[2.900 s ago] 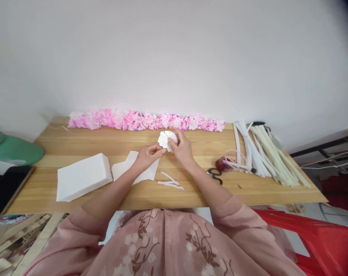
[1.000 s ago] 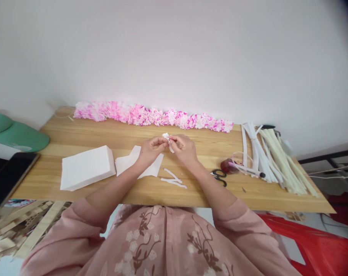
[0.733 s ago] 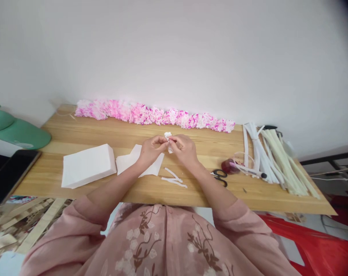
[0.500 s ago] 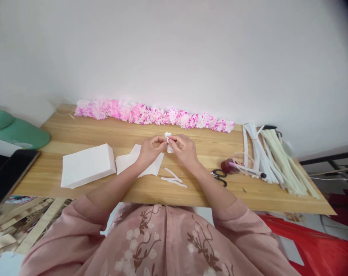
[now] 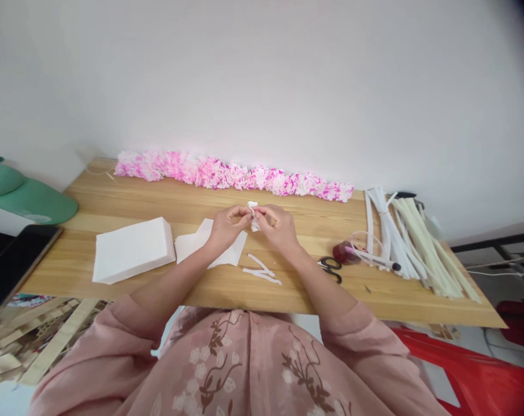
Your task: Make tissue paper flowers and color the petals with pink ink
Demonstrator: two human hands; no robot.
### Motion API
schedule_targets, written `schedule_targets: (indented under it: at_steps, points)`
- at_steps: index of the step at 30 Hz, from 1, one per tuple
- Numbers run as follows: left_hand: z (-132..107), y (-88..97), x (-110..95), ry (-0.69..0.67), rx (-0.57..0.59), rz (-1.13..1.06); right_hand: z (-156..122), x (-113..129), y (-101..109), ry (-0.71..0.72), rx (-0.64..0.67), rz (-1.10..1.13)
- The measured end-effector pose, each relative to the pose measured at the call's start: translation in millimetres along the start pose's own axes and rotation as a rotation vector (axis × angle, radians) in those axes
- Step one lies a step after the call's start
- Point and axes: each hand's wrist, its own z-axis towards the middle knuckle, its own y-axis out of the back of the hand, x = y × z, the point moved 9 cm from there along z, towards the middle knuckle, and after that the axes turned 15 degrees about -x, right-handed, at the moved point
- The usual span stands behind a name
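Above the worktop [image 5: 218, 289], we are finding the left hand [image 5: 227, 225] and right hand [image 5: 279, 225] together, both pinching the white paper piece [image 5: 255, 226] around its middle. Spread wide in the right hand seconds ago, it is now showing as a narrow bunch; we are judging the gathering well underway.

Wall [image 5: 262, 86]: plain, pale grey, evenly lit. Counter [image 5: 158, 199]: light wood grain, long side along wall. Right edge: black metal frame [image 5: 482, 240]. Lower right: glossy red object [image 5: 482, 370], partly cropped; pale floor [image 5: 506, 348] beside it.
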Motion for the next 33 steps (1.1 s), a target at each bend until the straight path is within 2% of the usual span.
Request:
schedule_targets:
  at_steps: [15, 25, 29, 33]
  points:
    - [1.6, -3.8, 8.7, 0.019, 0.029, -0.085, -0.9, -8.0, -1.0, -0.068, 0.013, 0.013]
    - [3.4, 1.1, 11.3, 0.058, -0.034, -0.104, 1.6, -30.8, 6.9, -0.325, -0.087, 0.117]
    - [3.5, 2.8, 8.7, 0.063, -0.026, -0.112, 2.5, -25.5, 7.8, -0.265, -0.089, 0.083]
    - [1.9, 3.6, 3.0, 0.010, -0.004, 0.020, 1.4, -7.3, 3.6, -0.071, -0.043, -0.003]
